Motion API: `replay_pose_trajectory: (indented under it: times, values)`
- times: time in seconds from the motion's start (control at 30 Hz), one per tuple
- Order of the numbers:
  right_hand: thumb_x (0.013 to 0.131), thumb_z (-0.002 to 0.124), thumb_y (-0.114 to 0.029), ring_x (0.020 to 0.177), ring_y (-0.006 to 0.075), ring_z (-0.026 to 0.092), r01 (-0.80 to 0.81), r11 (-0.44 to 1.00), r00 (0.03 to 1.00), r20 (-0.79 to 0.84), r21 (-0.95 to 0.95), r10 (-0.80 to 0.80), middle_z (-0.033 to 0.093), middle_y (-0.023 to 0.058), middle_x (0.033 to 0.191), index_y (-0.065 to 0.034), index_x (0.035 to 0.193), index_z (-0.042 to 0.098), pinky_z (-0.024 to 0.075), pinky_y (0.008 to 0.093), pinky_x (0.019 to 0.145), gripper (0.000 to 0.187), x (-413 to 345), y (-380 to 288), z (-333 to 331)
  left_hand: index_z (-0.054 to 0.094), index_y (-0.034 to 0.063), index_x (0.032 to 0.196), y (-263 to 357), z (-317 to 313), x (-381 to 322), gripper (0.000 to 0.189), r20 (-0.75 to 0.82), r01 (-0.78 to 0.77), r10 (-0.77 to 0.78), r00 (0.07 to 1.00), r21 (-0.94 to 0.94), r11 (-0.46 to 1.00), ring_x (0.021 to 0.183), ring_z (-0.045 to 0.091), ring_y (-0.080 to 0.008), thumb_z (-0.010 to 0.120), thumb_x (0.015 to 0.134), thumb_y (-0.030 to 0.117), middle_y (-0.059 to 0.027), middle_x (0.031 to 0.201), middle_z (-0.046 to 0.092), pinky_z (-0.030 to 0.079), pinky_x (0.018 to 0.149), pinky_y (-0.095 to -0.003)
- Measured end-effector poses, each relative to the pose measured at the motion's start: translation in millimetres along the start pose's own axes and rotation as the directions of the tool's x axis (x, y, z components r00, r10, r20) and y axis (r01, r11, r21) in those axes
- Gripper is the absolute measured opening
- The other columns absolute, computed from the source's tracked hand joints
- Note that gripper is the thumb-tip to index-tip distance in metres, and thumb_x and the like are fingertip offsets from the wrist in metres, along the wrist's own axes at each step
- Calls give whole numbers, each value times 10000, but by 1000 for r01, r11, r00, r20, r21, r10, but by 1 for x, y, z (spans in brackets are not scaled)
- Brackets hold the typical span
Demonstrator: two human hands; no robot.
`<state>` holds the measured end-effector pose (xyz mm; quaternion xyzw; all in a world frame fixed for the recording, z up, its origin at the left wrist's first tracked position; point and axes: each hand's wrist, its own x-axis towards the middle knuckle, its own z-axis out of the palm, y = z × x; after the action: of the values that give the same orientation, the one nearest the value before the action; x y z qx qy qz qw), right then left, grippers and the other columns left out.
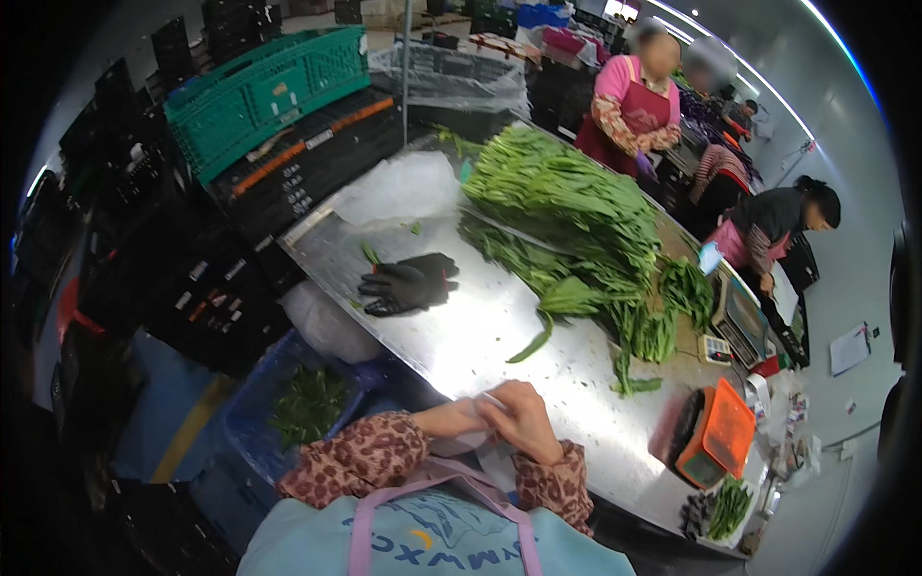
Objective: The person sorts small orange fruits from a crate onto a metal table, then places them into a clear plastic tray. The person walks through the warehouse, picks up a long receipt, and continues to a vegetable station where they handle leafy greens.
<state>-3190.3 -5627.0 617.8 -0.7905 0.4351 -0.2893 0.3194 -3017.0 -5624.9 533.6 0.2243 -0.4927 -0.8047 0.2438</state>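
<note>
My left hand (pixel 454 419) and my right hand (pixel 522 417) meet at the near edge of the metal table (pixel 461 345). A thin whitish sheet, perhaps plastic or a glove, lies around the left hand, and the right fingers pinch it near the left wrist. The left fingers are mostly hidden. Beyond them, black work gloves (pixel 410 283) lie on the table. To the right rises a large pile of leafy green vegetables (pixel 569 194), with loose leaves (pixel 531 347) beside it.
An orange-topped scale (pixel 724 432) and a tray of greens (pixel 731 507) stand at the right. A blue lined bin (pixel 248 439) holds leaf scraps at the left. A green crate (pixel 270 97) sits on black crates behind. Several co-workers, one in a red apron (pixel 637 111), stand at the far right.
</note>
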Motion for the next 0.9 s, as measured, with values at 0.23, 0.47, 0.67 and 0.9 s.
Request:
replay_pose_trajectory:
  times: [0.23,0.47,0.67,0.9]
  values:
    - [832,676,-187,798,313,600,7,1000,995,-103,-20,-9,639,134,850,-46,891,677,474,375,734,153,8,9,7,651,-14,1022,16,-8,15,175,49,-44,41,998,69,997,952,627,-192,544,948,102,-103,968,674,474,886,-330]
    - [853,669,-174,771,272,597,-60,996,993,-102,70,67,613,126,827,-14,921,672,483,345,688,174,-8,8,-7,620,-21,1083,-3,-8,21,226,108,-4,5,994,-18,1000,1001,611,-198,490,989,139,-107,1015,661,448,938,-339]
    - [854,674,-129,720,210,579,-137,971,980,-113,195,161,597,100,785,16,885,668,467,323,647,148,-12,0,-17,604,-22,1140,17,-4,15,282,142,100,-118,983,126,987,1021,601,-175,499,996,196,-105,1081,641,438,947,-319]
    - [841,668,-90,669,179,551,-114,971,890,-413,210,194,587,84,747,26,853,661,438,287,618,117,-21,30,-56,573,-30,1241,-3,-12,2,340,283,299,-333,900,157,941,1093,590,-161,533,981,185,-109,1222,617,425,986,-297]
